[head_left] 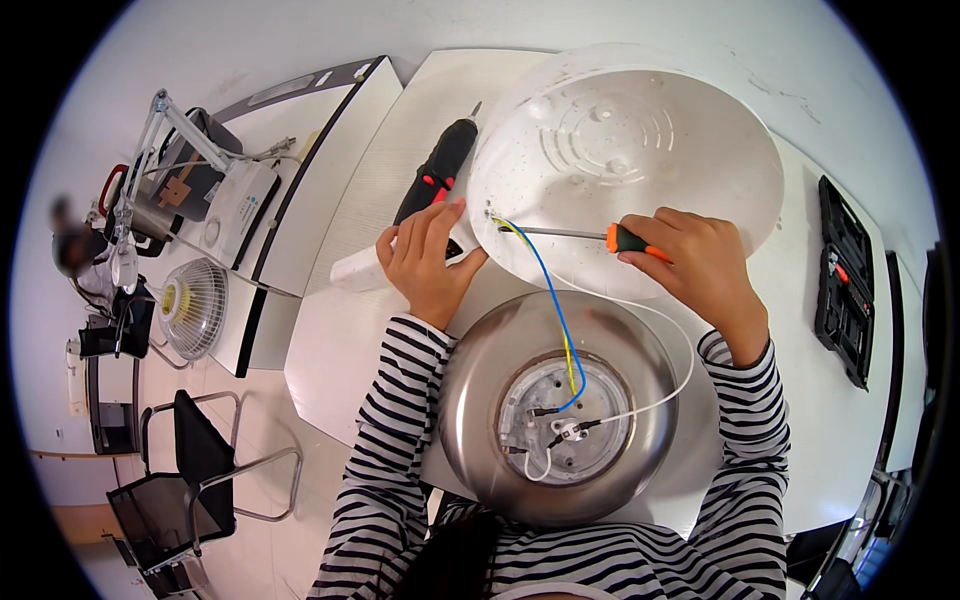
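Note:
My right hand (700,262) is closed round the orange-and-black handle of a screwdriver (628,243). Its shaft points left, and the tip is at the wires on the inner left wall of a white plastic housing (660,130) lying tipped with its open side toward me. My left hand (428,258) grips the housing's left side, over a white protruding part (358,268). Nearer me a round steel pot (475,400) stands bottom up, with a metal heating plate (610,445) showing. A blue wire (560,320), a yellow-green wire (568,350) and a white wire (690,355) link pot and housing.
A black-and-red power screwdriver (440,165) lies beyond my left hand. An open black tool case (845,285) is at the table's right edge. On the left are a side table with a lamp (185,125), a fan (195,308) and a black chair (190,480).

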